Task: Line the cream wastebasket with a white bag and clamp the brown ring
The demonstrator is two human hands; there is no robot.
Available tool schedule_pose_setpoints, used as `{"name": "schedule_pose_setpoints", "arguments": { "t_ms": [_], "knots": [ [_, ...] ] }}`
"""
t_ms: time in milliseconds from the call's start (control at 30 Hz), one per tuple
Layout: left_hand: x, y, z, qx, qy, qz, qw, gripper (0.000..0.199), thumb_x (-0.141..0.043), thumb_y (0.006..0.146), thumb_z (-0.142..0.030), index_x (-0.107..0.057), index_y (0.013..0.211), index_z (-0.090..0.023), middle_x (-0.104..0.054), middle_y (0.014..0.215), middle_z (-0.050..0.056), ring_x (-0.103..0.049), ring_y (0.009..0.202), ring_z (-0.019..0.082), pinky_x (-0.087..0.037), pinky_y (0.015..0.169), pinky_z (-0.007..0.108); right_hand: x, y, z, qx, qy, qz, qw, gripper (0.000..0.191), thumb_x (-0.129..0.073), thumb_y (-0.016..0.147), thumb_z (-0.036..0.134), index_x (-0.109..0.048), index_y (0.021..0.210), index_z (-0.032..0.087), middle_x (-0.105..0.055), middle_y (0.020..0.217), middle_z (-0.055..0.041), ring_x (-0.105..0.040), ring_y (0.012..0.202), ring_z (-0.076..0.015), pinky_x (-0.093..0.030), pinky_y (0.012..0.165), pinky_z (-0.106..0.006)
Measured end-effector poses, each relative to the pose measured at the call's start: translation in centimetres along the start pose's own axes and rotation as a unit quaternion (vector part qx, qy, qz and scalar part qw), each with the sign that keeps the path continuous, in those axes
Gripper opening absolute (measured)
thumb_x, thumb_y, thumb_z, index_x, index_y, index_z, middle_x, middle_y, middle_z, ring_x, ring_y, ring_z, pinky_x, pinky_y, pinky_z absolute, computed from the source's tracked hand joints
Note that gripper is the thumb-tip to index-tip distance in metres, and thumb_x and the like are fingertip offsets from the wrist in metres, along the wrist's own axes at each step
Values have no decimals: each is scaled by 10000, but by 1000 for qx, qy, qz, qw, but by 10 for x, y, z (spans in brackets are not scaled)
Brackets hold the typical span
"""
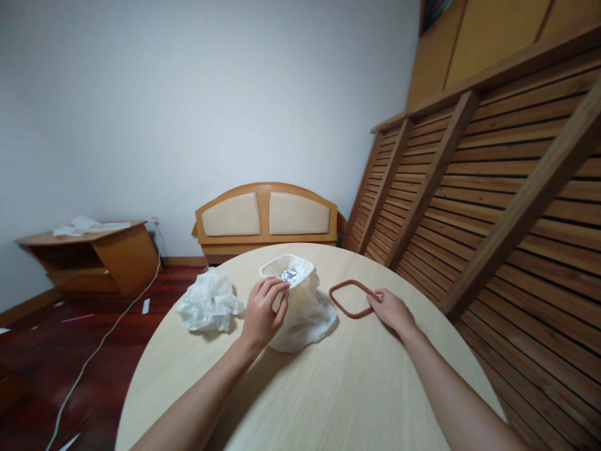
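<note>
In the middle of the table stands a container covered by a white plastic bag (307, 313), the bag folded over its squarish rim and hanging loosely around it. Something shiny and silver-grey (289, 275) shows inside the opening. My left hand (265, 310) is at the near left of the rim, its fingers and thumb closed on the bag's edge there. Off to the right, my right hand (389, 308) grips one corner of a brown square ring frame (345, 310), held at or just above the tabletop; which of these I cannot tell.
A crumpled white plastic bag (210, 302) lies left of the container on the round table (347, 388). Beyond the table is a headboard (265, 213). Wooden slatted panels (460, 207) lean at right. A low cabinet (103, 257) and a cable (98, 347) are at left.
</note>
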State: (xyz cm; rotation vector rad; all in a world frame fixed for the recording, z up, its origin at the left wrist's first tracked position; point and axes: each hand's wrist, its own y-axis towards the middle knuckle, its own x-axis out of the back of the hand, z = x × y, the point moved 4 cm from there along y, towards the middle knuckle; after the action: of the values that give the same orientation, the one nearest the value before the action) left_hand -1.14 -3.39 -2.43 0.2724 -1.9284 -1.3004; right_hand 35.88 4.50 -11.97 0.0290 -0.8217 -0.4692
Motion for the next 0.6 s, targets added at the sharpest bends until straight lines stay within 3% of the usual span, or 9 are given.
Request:
{"name": "schedule_pose_setpoints", "arguments": {
  "t_ms": [167,367,500,600],
  "knots": [
    [-1,0,0,4,-1,3,1000,197,-554,955,-167,-640,1126,-209,-698,1106,68,-588,1102,239,-477,991,435,2,-6,13,59,-48,13,997,367,-647,844,388,-711,1092,126,-720,1131,-220,-679,1041,-351,-494,901,-452],
    [-1,-1,0,2,0,2,1000,208,-556,952,-160,-638,1135,-214,-692,1117,69,-584,1105,238,-474,996,438,-2,-29,55,220,-22,90,971,328,-664,850,337,-708,1142,193,-701,1225,-112,-615,1188,-264,-443,1050,-369],
    [0,-1,1,3,-1,3,1000,216,-558,946,-159,-639,1138,-217,-692,1119,68,-590,1102,240,-476,992,436,-9,-52,79,322,-26,158,933,295,-675,824,263,-717,1113,219,-722,1177,-79,-642,1125,-255,-471,1002,-371],
    [0,-1,1,4,-2,2,1000,212,-556,947,-160,-644,1131,-216,-694,1114,68,-590,1105,240,-474,997,436,-12,-59,83,339,-55,179,922,261,-640,836,225,-728,1082,215,-747,1082,-75,-676,1010,-248,-501,904,-357]
  ]
}}
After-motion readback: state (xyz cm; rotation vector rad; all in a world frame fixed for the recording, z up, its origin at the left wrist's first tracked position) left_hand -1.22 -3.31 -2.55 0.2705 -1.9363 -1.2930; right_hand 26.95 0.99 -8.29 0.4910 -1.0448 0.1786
